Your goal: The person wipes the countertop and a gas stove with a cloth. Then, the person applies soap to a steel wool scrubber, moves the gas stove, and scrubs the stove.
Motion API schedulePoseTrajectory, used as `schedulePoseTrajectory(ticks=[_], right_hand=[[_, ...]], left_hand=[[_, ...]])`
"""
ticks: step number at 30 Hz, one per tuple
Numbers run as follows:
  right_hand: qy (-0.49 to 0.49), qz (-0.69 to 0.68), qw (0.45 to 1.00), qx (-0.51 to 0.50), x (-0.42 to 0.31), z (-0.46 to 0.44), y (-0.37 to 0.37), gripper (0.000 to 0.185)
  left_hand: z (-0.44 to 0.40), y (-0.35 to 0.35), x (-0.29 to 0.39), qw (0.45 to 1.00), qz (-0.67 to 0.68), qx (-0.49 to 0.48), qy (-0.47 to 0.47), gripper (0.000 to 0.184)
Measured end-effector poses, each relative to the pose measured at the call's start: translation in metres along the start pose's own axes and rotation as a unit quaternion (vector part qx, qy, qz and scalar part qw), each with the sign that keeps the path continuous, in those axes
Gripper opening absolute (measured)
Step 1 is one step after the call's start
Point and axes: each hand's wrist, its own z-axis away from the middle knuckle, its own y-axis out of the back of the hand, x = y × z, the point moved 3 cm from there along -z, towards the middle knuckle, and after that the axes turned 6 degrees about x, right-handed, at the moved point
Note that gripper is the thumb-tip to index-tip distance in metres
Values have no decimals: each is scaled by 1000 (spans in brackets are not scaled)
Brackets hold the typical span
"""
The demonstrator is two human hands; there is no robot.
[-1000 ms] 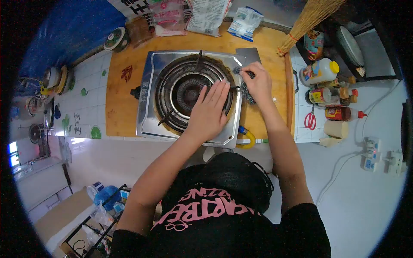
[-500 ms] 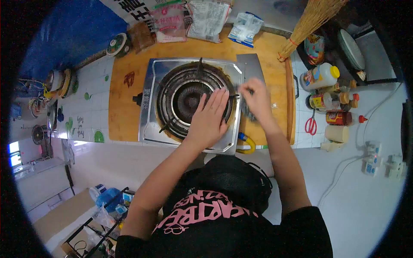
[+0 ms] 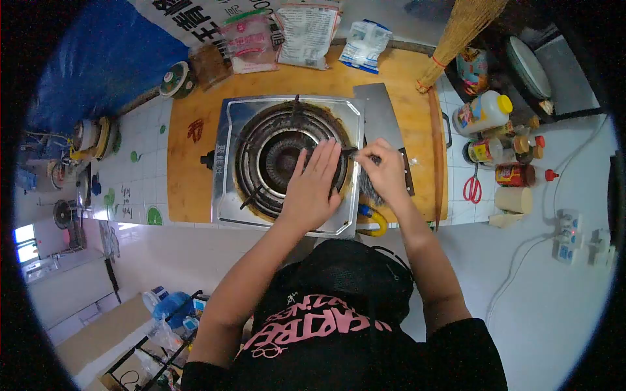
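Stove (image 3: 283,158) bears Chinese characters (image 3: 220,157) left of the flat, open left hand (image 3: 311,195); the right hand (image 3: 386,171) pinches steel wool (image 3: 369,188).

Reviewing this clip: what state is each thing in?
Gas stove: stained around the burner, no flame visible
Left hand: palm down over the burner
Right hand: closed in a pinch
Grey scrubber: held in right hand, partly hidden
Cleaver: lying flat, partly hidden
White bottle: yellow cap on
Paper roll: partly unwound
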Motion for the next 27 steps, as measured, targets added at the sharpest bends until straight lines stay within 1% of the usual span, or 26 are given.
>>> schedulePoseTrajectory(ticks=[1,3,6,7,10,11,13,14,15,17,18,19,21,22,24,27], right_hand=[[-3,-1,1000,2,0,-9,-2,13],[44,96,993,52,4,-45,-6,13],[52,71,993,80,4,-55,-5,13],[36,79,994,66,7,-44,-5,13],[7,28,1000,2,-1,-3,2,13],[7,28,1000,3,0,-6,2,13],[12,104,994,9,4,-22,-3,12],[39,120,991,37,7,-37,-6,12],[37,119,991,38,7,-49,-8,12],[47,124,987,90,1,-63,-8,12],[65,125,985,95,8,-60,-11,10],[68,123,986,94,4,-47,-7,10],[24,115,993,25,-2,-13,-2,10],[28,114,993,22,-4,-13,1,10],[0,110,994,-22,-6,-12,1,11],[20,118,993,3,4,-59,-14,10]], left_hand=[[1,-1,0,1000,0,-3,-2,81],[0,-2,0,1000,4,7,-3,83],[0,-1,2,1000,-2,-2,-8,84],[-1,0,2,1000,-11,3,-3,85],[-3,-1,2,1000,-13,-8,2,85],[-3,-1,2,1000,-12,-13,7,85],[-2,-1,3,1000,-13,-13,4,85],[-2,0,3,1000,-5,-8,2,85],[-2,1,4,1000,2,-3,-1,86],[-1,1,4,1000,-1,-4,-3,86],[-1,0,3,1000,-8,-7,-2,86],[-2,-1,2,1000,-14,-10,0,86],[-2,-2,1,1000,-16,2,2,85],[-2,-2,1,1000,-14,1,2,85],[0,-2,1,1000,-15,-3,4,85],[-2,-1,1,1000,-11,-3,-5,84]])
